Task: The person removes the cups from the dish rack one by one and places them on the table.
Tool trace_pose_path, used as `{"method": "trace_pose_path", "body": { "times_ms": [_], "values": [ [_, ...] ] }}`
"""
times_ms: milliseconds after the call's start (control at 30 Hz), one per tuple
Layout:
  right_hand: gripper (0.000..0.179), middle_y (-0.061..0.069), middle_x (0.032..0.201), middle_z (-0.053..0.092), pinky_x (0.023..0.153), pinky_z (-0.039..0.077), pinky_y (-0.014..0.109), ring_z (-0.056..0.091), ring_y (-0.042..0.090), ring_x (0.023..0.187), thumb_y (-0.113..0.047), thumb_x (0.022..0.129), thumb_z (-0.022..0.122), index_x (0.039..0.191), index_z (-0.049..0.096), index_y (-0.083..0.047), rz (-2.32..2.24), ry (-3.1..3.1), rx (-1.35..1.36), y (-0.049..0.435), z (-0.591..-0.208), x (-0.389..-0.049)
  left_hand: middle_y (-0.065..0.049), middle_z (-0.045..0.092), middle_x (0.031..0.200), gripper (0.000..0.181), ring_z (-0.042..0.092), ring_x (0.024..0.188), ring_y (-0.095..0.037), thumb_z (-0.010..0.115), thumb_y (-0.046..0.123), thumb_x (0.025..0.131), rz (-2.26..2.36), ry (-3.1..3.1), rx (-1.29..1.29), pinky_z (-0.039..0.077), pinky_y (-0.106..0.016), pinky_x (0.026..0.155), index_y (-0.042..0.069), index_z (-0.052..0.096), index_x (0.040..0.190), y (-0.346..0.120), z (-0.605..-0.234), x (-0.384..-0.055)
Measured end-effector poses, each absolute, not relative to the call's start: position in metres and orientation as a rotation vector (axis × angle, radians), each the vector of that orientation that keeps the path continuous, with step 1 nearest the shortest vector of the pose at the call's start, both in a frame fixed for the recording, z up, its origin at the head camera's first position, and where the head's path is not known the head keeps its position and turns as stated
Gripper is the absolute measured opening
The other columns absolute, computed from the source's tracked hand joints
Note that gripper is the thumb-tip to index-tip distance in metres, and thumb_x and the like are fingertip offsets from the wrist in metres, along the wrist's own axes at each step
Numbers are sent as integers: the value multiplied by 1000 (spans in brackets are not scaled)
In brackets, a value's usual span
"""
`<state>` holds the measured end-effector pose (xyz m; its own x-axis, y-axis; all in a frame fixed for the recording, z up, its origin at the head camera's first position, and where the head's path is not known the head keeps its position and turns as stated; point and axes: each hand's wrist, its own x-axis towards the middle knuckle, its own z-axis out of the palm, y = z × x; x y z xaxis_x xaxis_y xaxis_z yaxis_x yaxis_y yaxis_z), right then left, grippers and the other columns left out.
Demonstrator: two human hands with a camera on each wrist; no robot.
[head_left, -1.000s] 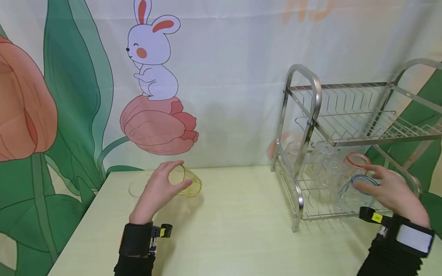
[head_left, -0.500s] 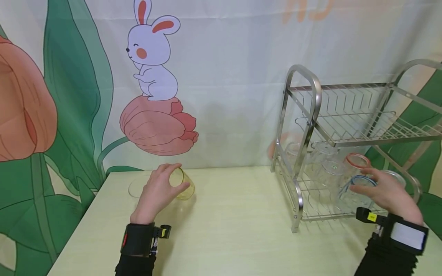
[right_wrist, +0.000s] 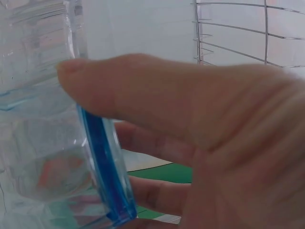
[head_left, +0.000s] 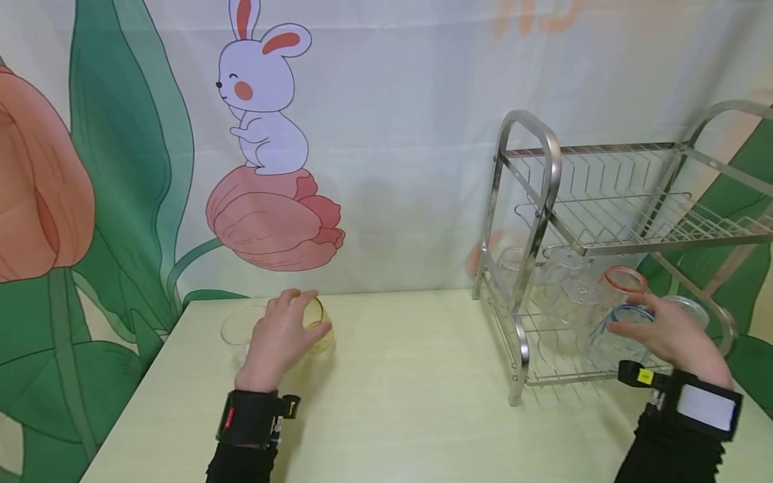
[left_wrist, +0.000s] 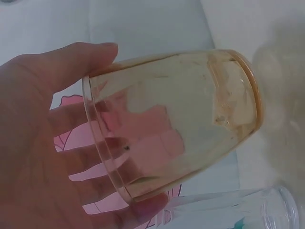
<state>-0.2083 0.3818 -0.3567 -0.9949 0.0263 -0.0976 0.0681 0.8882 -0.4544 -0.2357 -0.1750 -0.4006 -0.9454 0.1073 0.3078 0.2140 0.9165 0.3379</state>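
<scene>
In the head view my left hand (head_left: 276, 343) holds a yellow-tinted drinking glass (head_left: 321, 337) by its rim, close over the left part of the table. Thumb and fingers span the mouth of the yellow glass (left_wrist: 176, 121) in the left wrist view, and its base points away from the palm. Beside it on the table stands a clear glass (head_left: 235, 329), partly behind the hand. On the rack's lower shelf my right hand (head_left: 679, 335) grips a clear glass with a blue rim (head_left: 614, 345), thumb and fingers around that blue rim (right_wrist: 102, 157).
The two-tier metal dish rack (head_left: 534, 235) stands at the right. Its lower shelf holds several clear glasses, among them a red-rimmed glass (head_left: 625, 278) just behind the blue-rimmed one. Its upper shelf (head_left: 658, 231) overhangs them. A printed cloth (head_left: 410, 147) hangs behind the table (head_left: 417, 382).
The yellow glass has swung from a rightward tilt to more upright and shifted left in my left hand. My right hand has moved slightly left with the blue-rimmed glass.
</scene>
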Motion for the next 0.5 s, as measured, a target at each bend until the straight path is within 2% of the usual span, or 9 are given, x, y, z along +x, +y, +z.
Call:
{"method": "trace_pose_path", "body": {
  "times_ms": [200, 500],
  "values": [
    [93, 41, 143, 17, 85, 39, 68, 31, 61, 119, -62, 93, 57, 149, 24, 3, -742, 2929, 97, 382, -356, -208, -20, 47, 134, 54, 45, 119, -42, 69, 32, 89, -384, -2789, -236, 46, -61, 82, 9, 56, 135, -166, -406, -237],
    [94, 42, 143, 14, 84, 39, 68, 30, 62, 119, -62, 91, 60, 150, 23, 1, -764, 2896, 132, 380, -357, -208, -21, 47, 134, 54, 44, 121, -42, 70, 33, 89, -342, -2818, -195, 45, -62, 83, 8, 56, 135, -160, -415, -240]
  ]
}}
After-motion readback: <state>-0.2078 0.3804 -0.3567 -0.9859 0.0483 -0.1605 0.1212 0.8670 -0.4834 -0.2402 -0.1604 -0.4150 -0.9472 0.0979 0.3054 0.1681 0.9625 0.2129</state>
